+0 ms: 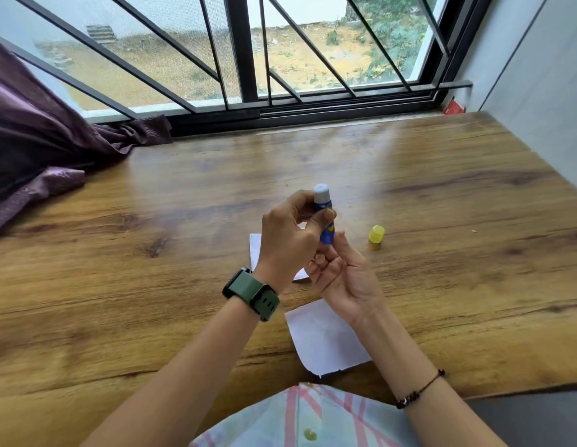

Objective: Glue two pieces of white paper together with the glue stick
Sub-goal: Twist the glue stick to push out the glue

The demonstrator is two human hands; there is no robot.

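Left grip: left hand (288, 233) curls round the upper barrel of the glue stick (325, 214), thumb across its front.
Right grip: right hand (343, 274) pinches the stick's lower end from below.
Stick axis: near upright, raised above the worktop (151, 253), white glue tip up and away from the person.
Label: blue with a yellow mark; writing too blurred to read.
Cap: yellow cap (376, 237) stands on the worktop just right of the hands.
Paper: far sheet (255, 250) lies under the hands; near sheet (324, 340) lies closer to the person, apart from it.
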